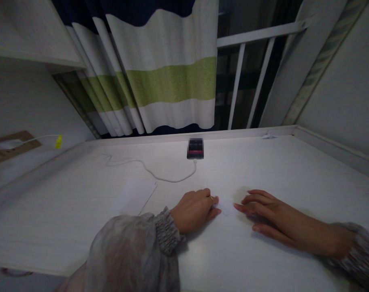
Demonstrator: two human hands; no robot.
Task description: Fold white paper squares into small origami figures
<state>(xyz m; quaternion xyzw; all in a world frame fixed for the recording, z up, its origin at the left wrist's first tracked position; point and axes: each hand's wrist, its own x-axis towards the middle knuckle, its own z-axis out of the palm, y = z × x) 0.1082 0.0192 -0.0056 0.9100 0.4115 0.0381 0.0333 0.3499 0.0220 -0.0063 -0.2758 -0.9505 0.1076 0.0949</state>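
A small piece of white paper lies on the white desk between my two hands, hard to tell from the surface. My left hand has its fingers curled at the paper's left edge, thumb and forefinger close together on it; a ring shows on one finger. To the right of the paper, my right hand is open, fingers apart and stretched toward the paper, with nothing in them. The tip of its forefinger comes near the paper's right edge; whether it touches cannot be made out.
A larger white sheet lies left of my left sleeve. Behind my hands stands a phone-like device with a white cable running left. Folded white paper sits at the back right. A curtain hangs behind the desk.
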